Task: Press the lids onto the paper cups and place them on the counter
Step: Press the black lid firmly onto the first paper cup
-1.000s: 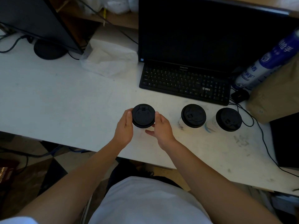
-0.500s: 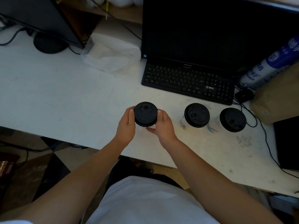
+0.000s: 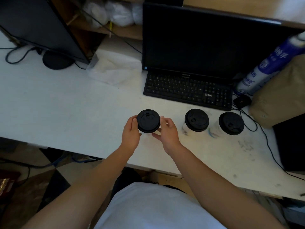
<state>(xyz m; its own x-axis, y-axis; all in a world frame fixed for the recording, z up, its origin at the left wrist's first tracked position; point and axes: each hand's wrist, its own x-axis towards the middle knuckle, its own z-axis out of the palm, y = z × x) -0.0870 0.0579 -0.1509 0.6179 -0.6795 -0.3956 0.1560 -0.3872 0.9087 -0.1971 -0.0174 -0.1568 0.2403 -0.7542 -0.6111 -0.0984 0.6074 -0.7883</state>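
A: Quick rundown, hands?

B: Both at centre of frame, wrapped round one cup. Left hand (image 3: 131, 135) cups its left side, right hand (image 3: 168, 131) its right side, fingers curled partway, not fully closed, thumbs up near the rim of the black lid (image 3: 148, 121). The cup under it is almost all hidden by the lid & hands, so can't say if it's touching the counter (image 3: 66, 103) or held just above.

A: Lid seated?

B: Sits flat on top, looks level. Whether it's snapped down, can't tell from above.

A: Other cups?

B: Two more w/ black lids, standing upright on the counter right of centre: middle cup (image 3: 196, 120) just right of the right hand, right cup (image 3: 231, 123) beside it (small gap between them, white sides w/ a bit of blue print showing).

A: Rest of the desk?

B: Black keyboard (image 3: 188, 90) above the cups, dark monitor (image 3: 206, 43) behind it, upper centre-right. Second monitor (image 3: 38, 25) upper left on a round stand. Crumpled white plastic bag (image 3: 115, 70) between the two. Blue & white canister (image 3: 267, 66) upper right, leaning by a brown paper sack (image 3: 279, 95). Black cables run along the right edge.
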